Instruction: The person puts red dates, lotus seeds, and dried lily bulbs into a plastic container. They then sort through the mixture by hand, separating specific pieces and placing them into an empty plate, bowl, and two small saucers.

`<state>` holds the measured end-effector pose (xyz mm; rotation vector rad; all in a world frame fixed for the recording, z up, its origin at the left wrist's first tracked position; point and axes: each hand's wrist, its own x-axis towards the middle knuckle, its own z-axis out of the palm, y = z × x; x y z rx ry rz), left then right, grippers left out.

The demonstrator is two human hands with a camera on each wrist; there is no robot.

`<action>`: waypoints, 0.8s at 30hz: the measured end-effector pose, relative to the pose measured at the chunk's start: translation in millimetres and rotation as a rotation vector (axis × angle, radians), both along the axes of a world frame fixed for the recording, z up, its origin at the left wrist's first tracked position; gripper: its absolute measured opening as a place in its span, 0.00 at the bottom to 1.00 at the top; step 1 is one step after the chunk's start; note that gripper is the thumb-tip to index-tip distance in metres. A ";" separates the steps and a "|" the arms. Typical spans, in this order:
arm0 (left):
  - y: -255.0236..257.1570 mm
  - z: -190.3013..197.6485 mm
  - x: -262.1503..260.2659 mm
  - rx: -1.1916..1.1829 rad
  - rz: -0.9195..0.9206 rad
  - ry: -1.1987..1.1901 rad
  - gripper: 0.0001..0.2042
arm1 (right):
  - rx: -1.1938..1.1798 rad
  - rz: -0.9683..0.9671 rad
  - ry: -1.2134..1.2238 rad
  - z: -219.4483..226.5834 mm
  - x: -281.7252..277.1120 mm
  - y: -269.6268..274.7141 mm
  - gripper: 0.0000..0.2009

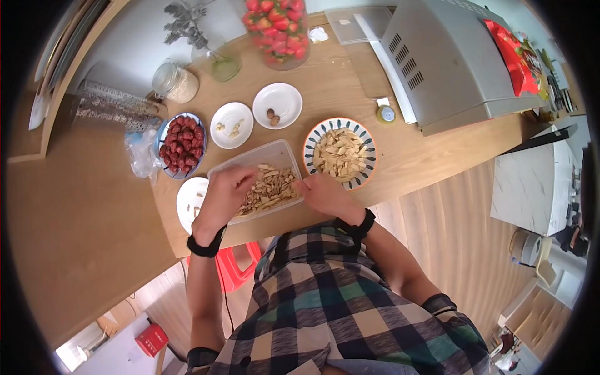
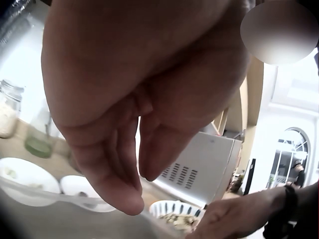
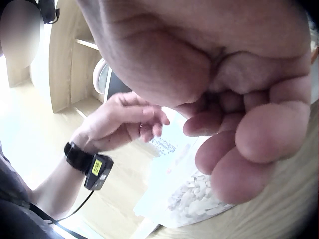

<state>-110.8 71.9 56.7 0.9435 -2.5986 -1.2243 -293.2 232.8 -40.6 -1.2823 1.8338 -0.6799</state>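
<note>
A clear plastic container (image 1: 281, 147) of broken tan pieces (image 1: 269, 187) sits at the table's front. Over its left part hangs my left hand (image 1: 228, 194), fingers loosely bent; the left wrist view shows a gap between thumb and fingers, with nothing in it. My right hand (image 1: 328, 195) holds the container's right edge, its curled fingers (image 3: 244, 174) showing in front of the wall in the right wrist view. Close beside that hand, to the right, stands a patterned bowl (image 1: 309, 139) heaped with pale strips (image 1: 340, 156).
Left of the container are a plate of red dates (image 1: 182, 144) and a white plate (image 1: 185, 199) with small bits. Behind stand two white dishes (image 1: 220, 119) (image 1: 287, 94), a lidded glass jar (image 1: 178, 82), a vase (image 1: 222, 65), strawberries (image 1: 278, 28) and a grey appliance (image 1: 431, 62).
</note>
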 end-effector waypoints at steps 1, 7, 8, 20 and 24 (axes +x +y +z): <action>2.1 -1.5 15.3 -0.014 -0.007 -0.053 0.08 | 0.000 0.012 0.001 10.4 -2.4 -1.3 0.21; 16.0 -40.8 68.7 -0.127 -0.080 -0.038 0.07 | 0.044 0.039 -0.036 31.6 -3.4 -4.3 0.23; 15.4 -40.7 69.4 -0.205 -0.141 -0.076 0.07 | 0.057 0.008 -0.057 30.3 -3.2 -4.3 0.25; -12.4 -64.6 64.8 -0.249 -0.489 -0.394 0.06 | 0.200 -0.156 -0.189 32.7 4.5 -3.3 0.28; -18.2 -68.0 68.0 -0.201 -0.514 -0.346 0.03 | 0.194 -0.201 -0.143 34.7 10.8 -2.6 0.27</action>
